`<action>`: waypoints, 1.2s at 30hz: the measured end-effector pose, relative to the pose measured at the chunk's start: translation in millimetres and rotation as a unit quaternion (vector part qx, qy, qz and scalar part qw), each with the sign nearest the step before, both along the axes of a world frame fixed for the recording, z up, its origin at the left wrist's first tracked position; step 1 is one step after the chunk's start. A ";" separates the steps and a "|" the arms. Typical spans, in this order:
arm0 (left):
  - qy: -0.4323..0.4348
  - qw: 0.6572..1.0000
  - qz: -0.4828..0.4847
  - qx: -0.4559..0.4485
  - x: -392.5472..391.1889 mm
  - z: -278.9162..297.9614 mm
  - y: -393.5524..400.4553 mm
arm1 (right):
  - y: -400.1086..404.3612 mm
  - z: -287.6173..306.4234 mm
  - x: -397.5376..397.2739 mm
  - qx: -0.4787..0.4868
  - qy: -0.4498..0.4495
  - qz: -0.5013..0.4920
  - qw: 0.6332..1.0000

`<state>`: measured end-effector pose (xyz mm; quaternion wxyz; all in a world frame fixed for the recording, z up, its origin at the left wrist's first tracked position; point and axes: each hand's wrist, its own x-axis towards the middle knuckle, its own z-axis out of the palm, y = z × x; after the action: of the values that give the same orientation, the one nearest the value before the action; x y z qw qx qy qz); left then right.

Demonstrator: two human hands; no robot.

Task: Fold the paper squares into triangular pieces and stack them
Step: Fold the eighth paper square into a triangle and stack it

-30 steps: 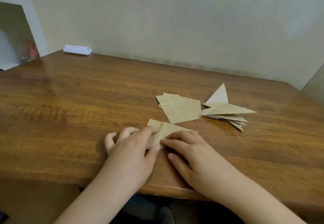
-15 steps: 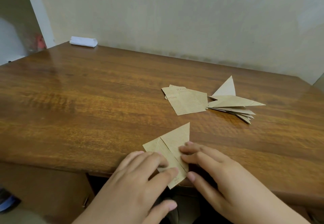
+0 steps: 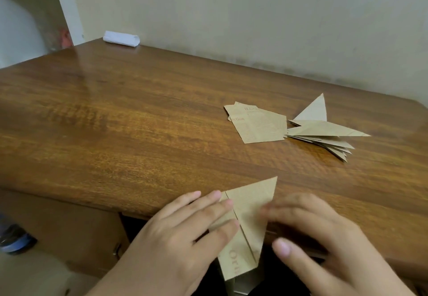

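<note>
A partly folded brown paper piece (image 3: 249, 214) lies at the table's near edge, its lower end hanging over the edge. My left hand (image 3: 183, 237) presses flat on its left side, fingers spread. Blurred by motion, my right hand (image 3: 324, 237) rests its fingertips on the paper's right side. Further back, flat printed paper squares (image 3: 259, 125) lie in a small pile. Right beside them sits a fanned stack of folded triangles (image 3: 324, 131), one point sticking up.
The wooden table (image 3: 139, 133) stands against a pale wall. A white folded packet (image 3: 121, 38) lies at the far left corner. A drawer front (image 3: 69, 233) shows below the table edge, and a dark blue object (image 3: 16, 241) sits low at the left.
The paper has been pulled toward me to the table edge and turned upright. A flap now lies folded over its middle. Both hands slid back with it.
</note>
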<state>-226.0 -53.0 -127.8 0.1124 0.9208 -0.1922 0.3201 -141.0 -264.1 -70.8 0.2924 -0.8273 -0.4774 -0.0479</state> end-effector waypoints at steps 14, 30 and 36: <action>-0.035 0.998 -0.007 -0.046 -6.8 4.1 5.9 | 32.8 36.9 16.3 -0.078 0.207 -0.096 0.970; 0.253 0.720 -0.042 -0.645 1.5 63.2 -25.0 | 23.9 50.6 -1.0 0.001 0.339 -0.048 0.939; 0.260 0.721 -0.080 -0.637 -2.0 68.1 -26.3 | 21.9 50.7 -4.9 -0.002 0.338 -0.040 0.940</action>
<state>-228.0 -79.2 -59.8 0.7436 0.6601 0.0206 0.1047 -145.9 -242.2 -20.2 0.4330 -0.8136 -0.3170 0.2240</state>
